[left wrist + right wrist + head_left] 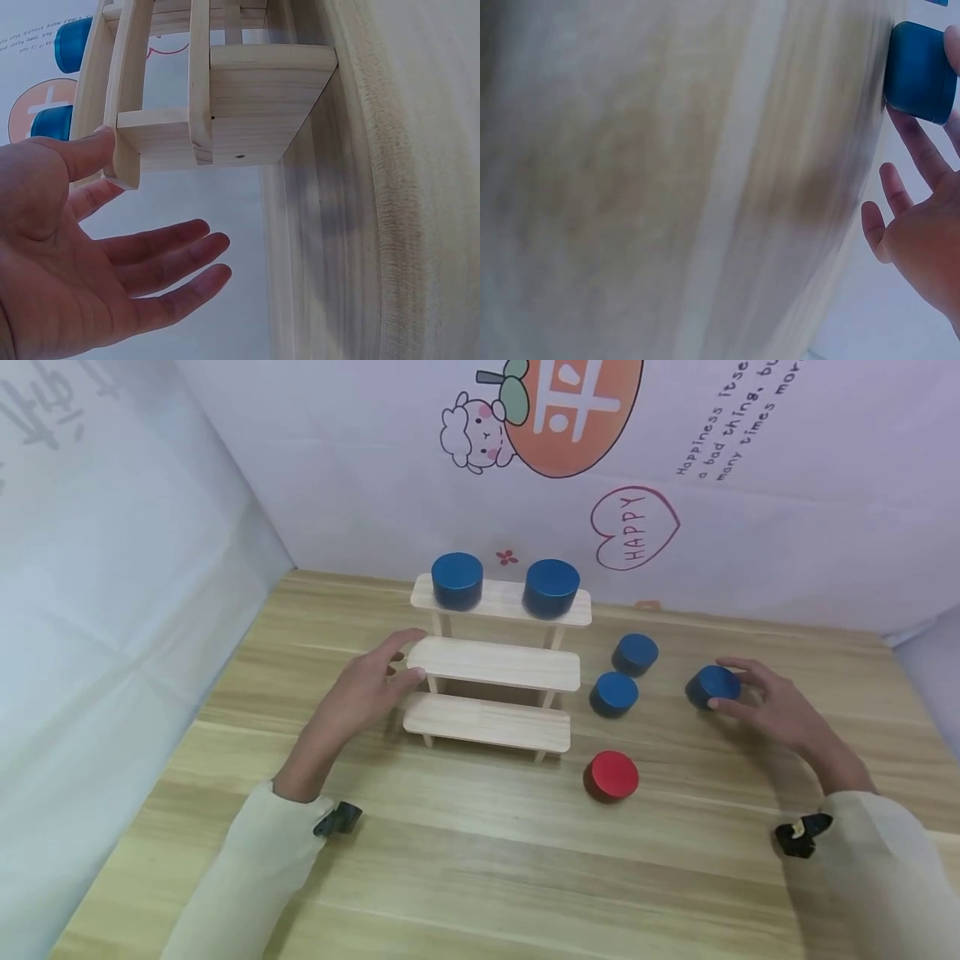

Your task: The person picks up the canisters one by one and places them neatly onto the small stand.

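Note:
A three-tier wooden shelf (pixel 495 664) stands mid-table with two blue cylinders (pixel 457 579) (pixel 552 587) on its top tier. My left hand (pixel 397 656) is at the shelf's left end with straight fingers, the thumb touching the side of the shelf (pixel 255 105). My right hand (pixel 738 689) grips a blue cylinder (pixel 708 683) lying on the table at the right, thumb in front and fingers behind it. In the right wrist view the fingers (pixel 919 146) lie against this cylinder (pixel 920 71).
Two more blue cylinders (pixel 635 653) (pixel 613 693) lie just right of the shelf, and a red cylinder (pixel 611 775) sits in front of them. The wooden table (pixel 480 860) is closed in by white printed walls at the back and left.

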The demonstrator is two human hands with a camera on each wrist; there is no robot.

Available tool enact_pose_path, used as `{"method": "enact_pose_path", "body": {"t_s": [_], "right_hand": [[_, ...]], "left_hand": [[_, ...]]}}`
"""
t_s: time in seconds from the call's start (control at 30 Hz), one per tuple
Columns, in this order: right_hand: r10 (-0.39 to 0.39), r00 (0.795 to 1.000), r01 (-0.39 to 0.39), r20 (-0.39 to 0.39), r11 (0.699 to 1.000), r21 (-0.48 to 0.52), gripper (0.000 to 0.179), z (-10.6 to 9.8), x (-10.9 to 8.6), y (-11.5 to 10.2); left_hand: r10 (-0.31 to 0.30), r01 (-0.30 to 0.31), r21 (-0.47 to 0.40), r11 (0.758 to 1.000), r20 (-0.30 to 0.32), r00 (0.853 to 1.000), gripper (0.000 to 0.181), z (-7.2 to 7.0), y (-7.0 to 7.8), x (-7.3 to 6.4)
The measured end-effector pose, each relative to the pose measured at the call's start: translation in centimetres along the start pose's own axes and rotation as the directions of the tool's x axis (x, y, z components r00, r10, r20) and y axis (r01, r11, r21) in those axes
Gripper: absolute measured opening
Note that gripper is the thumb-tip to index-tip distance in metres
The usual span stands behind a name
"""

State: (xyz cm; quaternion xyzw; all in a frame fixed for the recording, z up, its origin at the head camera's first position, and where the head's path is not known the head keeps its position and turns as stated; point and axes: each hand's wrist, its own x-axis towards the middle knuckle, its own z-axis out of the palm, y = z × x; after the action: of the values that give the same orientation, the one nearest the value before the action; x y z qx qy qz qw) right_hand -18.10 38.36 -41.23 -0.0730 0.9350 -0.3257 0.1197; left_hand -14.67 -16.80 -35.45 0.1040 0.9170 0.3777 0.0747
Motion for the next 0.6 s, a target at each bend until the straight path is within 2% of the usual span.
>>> {"method": "enact_pose_path", "body": {"t_s": [0.2,0.47,0.6], "right_hand": [[-0.007,1.0,0.007,-0.016,1.0,0.0,0.071,0.1,0.2,-0.3],[0.037,0.999,-0.036,-0.026,0.999,0.03,0.073,0.5,-0.3,-0.9],[0.026,0.999,-0.025,-0.039,1.0,0.011,0.073,0.5,-0.5,-1.4]], "left_hand": [[-0.022,0.022,-0.004,1.0,0.004,1.0,0.053,0.0,0.3,0.1],[-0.061,0.061,-0.01,0.998,0.02,0.998,0.053,-0.2,0.4,0.1],[-0.075,0.076,-0.024,0.997,0.031,0.997,0.054,-0.3,0.4,0.1]]}}
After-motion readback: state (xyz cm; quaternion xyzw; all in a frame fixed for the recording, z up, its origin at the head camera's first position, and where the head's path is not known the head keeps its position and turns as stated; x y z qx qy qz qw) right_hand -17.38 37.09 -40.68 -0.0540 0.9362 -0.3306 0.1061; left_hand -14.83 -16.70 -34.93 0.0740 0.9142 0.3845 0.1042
